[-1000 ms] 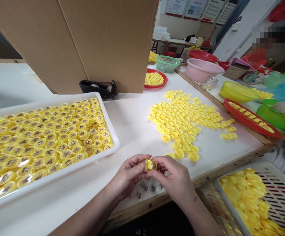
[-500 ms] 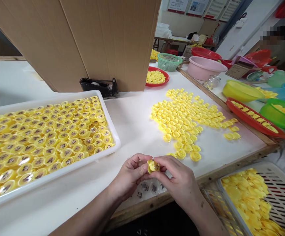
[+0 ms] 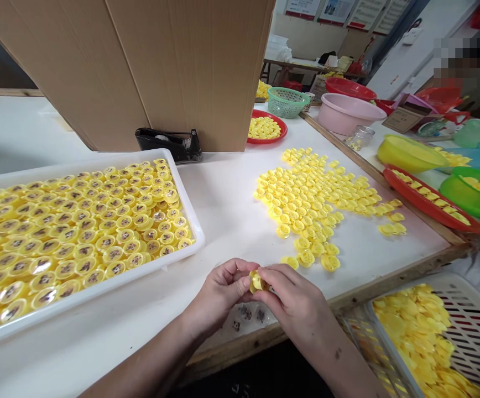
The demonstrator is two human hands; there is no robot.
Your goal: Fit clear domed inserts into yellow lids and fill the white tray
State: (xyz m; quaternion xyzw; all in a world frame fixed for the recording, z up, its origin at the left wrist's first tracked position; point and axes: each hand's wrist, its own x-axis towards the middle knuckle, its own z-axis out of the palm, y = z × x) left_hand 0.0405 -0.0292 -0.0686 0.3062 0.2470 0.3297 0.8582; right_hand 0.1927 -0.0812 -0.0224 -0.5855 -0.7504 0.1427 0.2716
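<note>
Okay, left hand (image 3: 219, 293): narrow pinch on yellow piece (image 3: 256, 281)
right hand (image 3: 300, 296): narrow pinch, same piece, opposite side
yellow piece: between both hands, right of white tray (image 3: 197, 236)
loose yellow pieces (image 3: 306, 193): spread farther right of tray
tape dispenser (image 3: 169, 146): just behind tray

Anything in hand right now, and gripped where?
Yes: a small yellow piece, held between both hands. The left hand's fingertips pinch one side, the right hand's the opposite side, at its rim.
</note>
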